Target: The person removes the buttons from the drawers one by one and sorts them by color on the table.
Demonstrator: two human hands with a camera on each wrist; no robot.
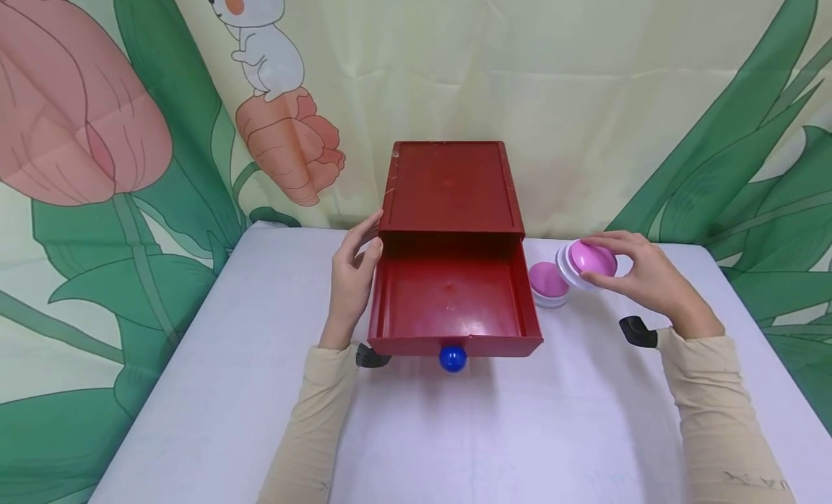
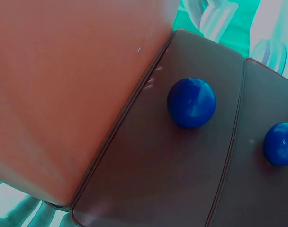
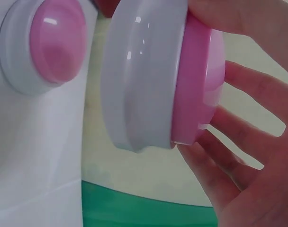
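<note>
Head view: the right hand (image 1: 640, 273) has its thumb and fingers curled round the pink dome of a pink-topped case (image 1: 591, 260), gripping it near the back edge of the counter (image 1: 227, 345), with its white base turned leftward, away from the palm. The left hand (image 1: 353, 280) lies along the left side of a red drawer unit (image 1: 448, 186), holding nothing, its fingers loosely extended and the thumb parted from them, fingertips against or right beside the red wall. The top drawer (image 1: 448, 294) stands pulled out toward the person, a blue knob (image 1: 453, 359) on its front, and juts between the two hands. Just right of it a second case (image 1: 548, 280), also pink over white, sits on the counter; the held one overlaps its edge slightly from above. Behind everything hangs a printed cloth (image 1: 552, 128) with a tulip, leaves and a carrot. From the left wrist, in shifted colours, two drawer fronts appear side by side, each with a round blue knob, whereas the head camera shows only one knob; a few fingers show at the lower left corner. The right wrist picture reveals gaps between the spread fingers and the case held clear of the counter.
</note>
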